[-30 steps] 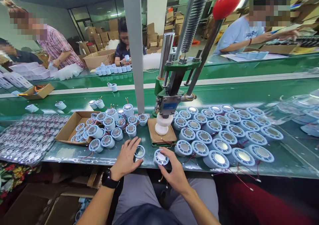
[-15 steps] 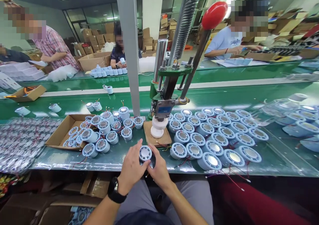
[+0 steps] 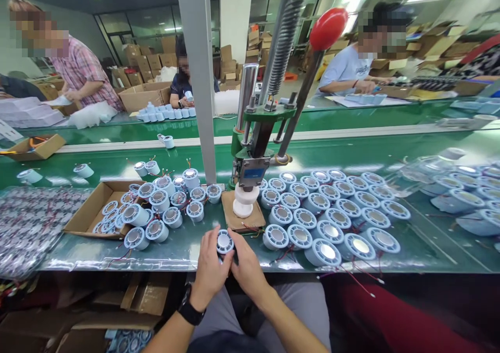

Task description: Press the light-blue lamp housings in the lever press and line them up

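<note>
The left hand [image 3: 209, 270] and right hand [image 3: 247, 269] come together in the lower middle of the frame, cupped towards each other, backs mostly facing up. The fingers of both point to the top of the frame, slightly bent, with a narrow space between them. The thumbs turn inward and lie close together below that space; whether they touch is hard to tell. The left forearm [image 3: 172, 333] rises from the bottom edge, slanting right, a black watch [image 3: 191, 307] around its wrist. The right forearm [image 3: 289, 320] slants up and left from the bottom edge, its wrist bare.
</note>
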The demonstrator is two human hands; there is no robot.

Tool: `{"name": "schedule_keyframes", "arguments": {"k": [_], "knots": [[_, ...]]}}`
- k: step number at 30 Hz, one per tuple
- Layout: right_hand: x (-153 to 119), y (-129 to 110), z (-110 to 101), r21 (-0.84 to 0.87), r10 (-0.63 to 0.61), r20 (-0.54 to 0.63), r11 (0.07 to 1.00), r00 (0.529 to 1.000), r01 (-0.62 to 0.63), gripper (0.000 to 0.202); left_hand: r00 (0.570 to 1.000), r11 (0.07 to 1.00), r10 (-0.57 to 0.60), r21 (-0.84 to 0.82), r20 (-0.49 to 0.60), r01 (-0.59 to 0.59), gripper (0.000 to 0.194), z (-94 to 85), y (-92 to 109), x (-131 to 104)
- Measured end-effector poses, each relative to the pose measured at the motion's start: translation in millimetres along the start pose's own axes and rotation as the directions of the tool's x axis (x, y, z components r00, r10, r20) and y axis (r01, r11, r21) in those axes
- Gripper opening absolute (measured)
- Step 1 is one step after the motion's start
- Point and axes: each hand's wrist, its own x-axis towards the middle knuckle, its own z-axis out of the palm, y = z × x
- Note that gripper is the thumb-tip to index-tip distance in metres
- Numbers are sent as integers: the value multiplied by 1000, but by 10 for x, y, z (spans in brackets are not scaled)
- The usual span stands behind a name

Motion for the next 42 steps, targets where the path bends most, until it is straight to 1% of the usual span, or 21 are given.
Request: {"name": "schedule_keyframes", "arguments": {"k": [2,4,5,6,7,9,11,12,13,15,17,18,22,25,27,30,33,37,39,40,42], "knots": [[70,-80,-270,-79,-36,154,996,987,49,64,1000,1000,-1,-26,24,1,53,32,-62,9],[246,-264,-709,-155,-114,209,977,971,148,63,997,997,-51,-52,54,54,53,30,-104,52],[382,-399,-984,-196,-175,157,959,972,204,60,994,995,-80,-59,72,84,54,18,-115,83],[553,-556,-1282,-244,-247,55,936,967,253,55,992,993,-95,-60,87,101,55,3,-122,115],[758,-726,-1593,-297,-323,-77,911,943,287,51,991,993,-96,-55,92,101,55,-11,-126,144],[1251,-1058,-2196,-383,-453,-313,865,835,326,43,995,998,-59,-30,75,61,55,-23,-136,180],[1797,-1300,-2683,-384,-507,-452,853,734,353,35,999,1000,-15,2,51,15,56,-8,-159,177],[2060,-1371,-2855,-354,-510,-487,857,709,374,34,999,1000,1,12,49,-1,57,6,-175,162],[2300,-1409,-2971,-309,-502,-496,865,708,396,39,999,1000,13,16,50,-14,58,21,-192,143],[2673,-1410,-3047,-172,-447,-478,892,756,418,46,999,1000,25,7,48,-25,59,37,-216,108],[2877,-1366,-2975,-28,-368,-456,916,810,400,39,999,1000,8,-21,37,-8,57,17,-210,108],[2923,-1345,-2917,25,-332,-466,922,820,387,35,999,999,-11,-42,34,12,56,-11,-191,133],[2922,-1316,-2765,81,-252,-543,933,801,349,32,998,986,-69,-153,-1,68,56,-200,1,444],[2902,-1331,-2778,95,-259,-555,924,791,369,28,999,970,-29,-241,-35,20,56,-243,198,823],[2896,-1337,-2795,102,-270,-563,915,781,390,28,1000,950,15,-312,-5,-16,56,-151,311,1049],[2887,-1320,-2780,108,-253,-575,919,778,379,29,993,916,75,-400,87,-34,53,96,426,1264],[2939,-1258,-2735,100,-273,-577,912,770,399,29,981,892,116,-451,153,-35,49,290,461,1341],[3033,-1254,-2785,79,-289,-566,913,772,400,32,974,881,134,-472,184,-32,47,353,394,1320],[2886,-1347,-2866,55,-297,-555,919,777,391,34,976,883,130,-468,173,-34,53,356,347,1285],[2714,-1404,-2892,34,-315,-545,918,777,396,35,979,886,125,-463,162,-36,58,361,330,1266],[2160,-1475,-2838,-42,-385,-529,902,757,429,32,985,892,111,-450,135,-39,68,377,312,1229]]}}
